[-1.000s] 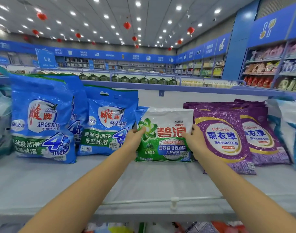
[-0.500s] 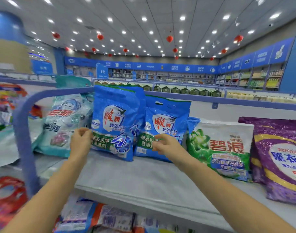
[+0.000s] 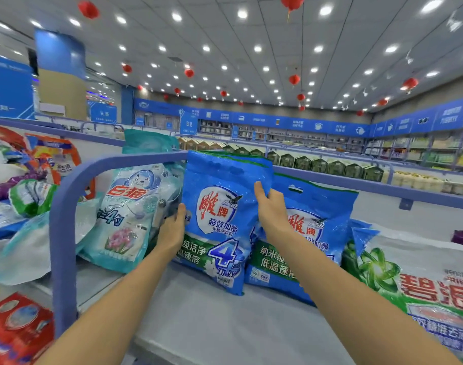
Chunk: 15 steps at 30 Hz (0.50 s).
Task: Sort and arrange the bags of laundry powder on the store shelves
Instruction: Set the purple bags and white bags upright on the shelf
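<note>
The fingers (image 3: 260, 189) of the right hand (image 3: 272, 210) were curled round the upper right edge of the front blue bag (image 3: 217, 219) of laundry powder, gripping it. The left hand (image 3: 173, 230) clasped the same bag's left edge lower down, thumb (image 3: 182, 209) lying up along the front, the other fingers hidden behind the bag. Both bare forearms reached in from the bottom of the view. The front blue bag stood upright on the grey shelf (image 3: 212, 325), its foot resting on the surface, printed with red characters and a large numeral 4. Just behind and to its right stood a second blue bag (image 3: 314, 227) of the same kind, partly covered by the right wrist. To the right of that, a white and green bag (image 3: 414, 285) leaned back. Left of the held bag, a pale teal bag (image 3: 130, 214) with a cat picture leaned beside it, near the left hand. A blue rail (image 3: 64, 233) curved round the shelf's left end, with mixed packets (image 3: 32, 196) heaped beyond it. Farther off were store aisles and red lanterns (image 3: 294, 79) under a ceiling of spotlights.
</note>
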{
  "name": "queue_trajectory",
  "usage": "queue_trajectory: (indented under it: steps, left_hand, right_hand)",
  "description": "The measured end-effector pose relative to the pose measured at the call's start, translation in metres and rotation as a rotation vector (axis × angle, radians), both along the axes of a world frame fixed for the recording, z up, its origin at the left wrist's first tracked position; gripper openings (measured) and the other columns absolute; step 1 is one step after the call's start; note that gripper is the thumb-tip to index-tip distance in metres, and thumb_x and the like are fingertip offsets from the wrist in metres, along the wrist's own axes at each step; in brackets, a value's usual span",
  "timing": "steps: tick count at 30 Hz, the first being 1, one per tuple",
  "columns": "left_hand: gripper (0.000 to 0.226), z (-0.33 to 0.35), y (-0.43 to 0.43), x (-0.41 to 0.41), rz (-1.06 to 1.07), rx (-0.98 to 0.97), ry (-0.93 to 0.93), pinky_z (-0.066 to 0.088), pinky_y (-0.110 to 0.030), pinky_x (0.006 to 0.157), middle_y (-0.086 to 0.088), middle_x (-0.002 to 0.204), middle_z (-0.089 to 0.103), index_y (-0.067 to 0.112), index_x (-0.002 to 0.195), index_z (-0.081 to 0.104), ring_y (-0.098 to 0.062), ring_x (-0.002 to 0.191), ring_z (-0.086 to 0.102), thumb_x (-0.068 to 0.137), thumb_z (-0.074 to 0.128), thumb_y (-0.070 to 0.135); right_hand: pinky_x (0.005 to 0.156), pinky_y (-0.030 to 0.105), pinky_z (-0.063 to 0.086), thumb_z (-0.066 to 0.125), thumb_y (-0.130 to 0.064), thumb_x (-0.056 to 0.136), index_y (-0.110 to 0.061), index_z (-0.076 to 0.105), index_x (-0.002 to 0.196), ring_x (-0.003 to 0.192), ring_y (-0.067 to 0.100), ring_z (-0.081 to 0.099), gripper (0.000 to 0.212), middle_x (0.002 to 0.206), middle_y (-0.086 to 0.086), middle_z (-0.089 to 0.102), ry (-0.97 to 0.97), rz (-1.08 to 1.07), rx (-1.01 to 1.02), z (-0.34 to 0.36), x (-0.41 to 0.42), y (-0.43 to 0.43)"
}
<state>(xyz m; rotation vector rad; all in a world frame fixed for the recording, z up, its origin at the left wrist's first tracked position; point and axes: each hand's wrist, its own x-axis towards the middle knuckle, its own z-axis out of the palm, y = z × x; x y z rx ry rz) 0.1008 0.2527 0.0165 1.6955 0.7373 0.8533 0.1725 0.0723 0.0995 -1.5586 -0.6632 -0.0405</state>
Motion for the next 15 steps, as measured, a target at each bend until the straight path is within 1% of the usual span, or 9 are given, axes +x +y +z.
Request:
queue_trajectory:
  steps: [2, 4, 5, 6, 8, 9, 10, 13, 15]
  left_hand:
    - [0.069, -0.005, 0.001, 0.003, 0.074, 0.068, 0.0, 0.036, -0.033, 0.083, -0.019, 0.116, 0.064, 0.003, 0.109, 0.065, -0.028, 0.097, 0.056, 0.098, 0.023, 0.056]
    - [0.068, -0.011, 0.001, 0.003, 0.139, 0.106, -0.002, 0.035, -0.034, 0.074, -0.019, 0.099, 0.067, 0.004, 0.085, 0.067, -0.028, 0.086, 0.056, 0.097, 0.027, 0.057]
    - [0.067, -0.013, 0.001, 0.004, 0.152, 0.114, 0.008, 0.037, -0.036, 0.071, -0.018, 0.095, 0.067, 0.006, 0.078, 0.066, -0.03, 0.084, 0.058, 0.096, 0.029, 0.06]
    - [0.068, -0.015, 0.001, 0.004, 0.157, 0.119, 0.027, 0.039, -0.038, 0.073, -0.019, 0.098, 0.067, 0.006, 0.082, 0.068, -0.031, 0.086, 0.059, 0.094, 0.031, 0.062]
    - [0.074, -0.016, 0.005, 0.008, 0.161, 0.1, 0.085, 0.041, -0.039, 0.086, -0.02, 0.115, 0.064, 0.005, 0.106, 0.068, -0.033, 0.101, 0.058, 0.092, 0.031, 0.067]
    - [0.075, -0.014, 0.007, 0.01, 0.166, 0.091, 0.111, 0.04, -0.039, 0.087, -0.02, 0.118, 0.062, 0.004, 0.11, 0.066, -0.034, 0.105, 0.057, 0.092, 0.03, 0.067]
    - [0.073, -0.013, 0.008, 0.012, 0.175, 0.093, 0.124, 0.039, -0.038, 0.084, -0.02, 0.117, 0.062, 0.005, 0.103, 0.067, -0.033, 0.103, 0.056, 0.092, 0.029, 0.067]
    - [0.065, -0.012, 0.008, 0.015, 0.189, 0.103, 0.12, 0.035, -0.034, 0.076, -0.014, 0.098, 0.062, 0.013, 0.074, 0.059, -0.027, 0.086, 0.052, 0.094, 0.025, 0.064]
    - [0.063, -0.012, 0.009, 0.015, 0.207, 0.088, 0.094, 0.036, -0.035, 0.077, -0.011, 0.093, 0.06, 0.016, 0.067, 0.056, -0.027, 0.086, 0.053, 0.095, 0.024, 0.064]
  right_hand:
    - [0.043, 0.023, 0.014, 0.044, -0.03, 0.1, -0.017, 0.017, 0.057, 0.034, 0.009, 0.015, 0.052, 0.045, -0.007, 0.014, 0.005, -0.021, -0.05, 0.009, 0.014, 0.003]
    - [0.048, 0.027, 0.014, 0.043, -0.031, 0.1, -0.017, 0.02, 0.059, 0.043, 0.013, 0.019, 0.049, 0.051, -0.001, 0.018, 0.064, -0.036, -0.097, 0.012, 0.03, 0.005]
    - [0.051, 0.03, 0.014, 0.043, -0.032, 0.1, -0.017, 0.021, 0.061, 0.048, 0.016, 0.018, 0.047, 0.056, 0.002, 0.018, 0.105, -0.046, -0.118, 0.011, 0.038, 0.006]
    - [0.053, 0.031, 0.013, 0.042, -0.033, 0.1, -0.017, 0.021, 0.063, 0.051, 0.017, 0.017, 0.046, 0.059, 0.003, 0.016, 0.142, -0.062, -0.137, 0.008, 0.045, 0.008]
    - [0.053, 0.031, 0.011, 0.042, -0.033, 0.1, -0.017, 0.019, 0.064, 0.053, 0.017, 0.014, 0.046, 0.062, 0.003, 0.013, 0.185, -0.087, -0.163, 0.005, 0.054, 0.011]
    - [0.054, 0.031, 0.012, 0.043, -0.033, 0.1, -0.016, 0.019, 0.064, 0.054, 0.018, 0.015, 0.046, 0.063, 0.003, 0.013, 0.194, -0.086, -0.175, 0.006, 0.057, 0.013]
    - [0.055, 0.03, 0.014, 0.043, -0.032, 0.1, -0.016, 0.02, 0.065, 0.054, 0.018, 0.016, 0.045, 0.063, 0.003, 0.015, 0.198, -0.082, -0.187, 0.008, 0.06, 0.015]
    - [0.062, 0.035, 0.024, 0.045, -0.032, 0.099, -0.014, 0.029, 0.07, 0.062, 0.02, 0.027, 0.038, 0.066, 0.008, 0.024, 0.162, -0.075, -0.226, 0.014, 0.063, 0.017]
    - [0.067, 0.034, 0.026, 0.047, -0.031, 0.098, -0.013, 0.034, 0.075, 0.071, 0.021, 0.031, 0.032, 0.07, 0.01, 0.027, 0.138, -0.08, -0.217, 0.013, 0.062, 0.017]
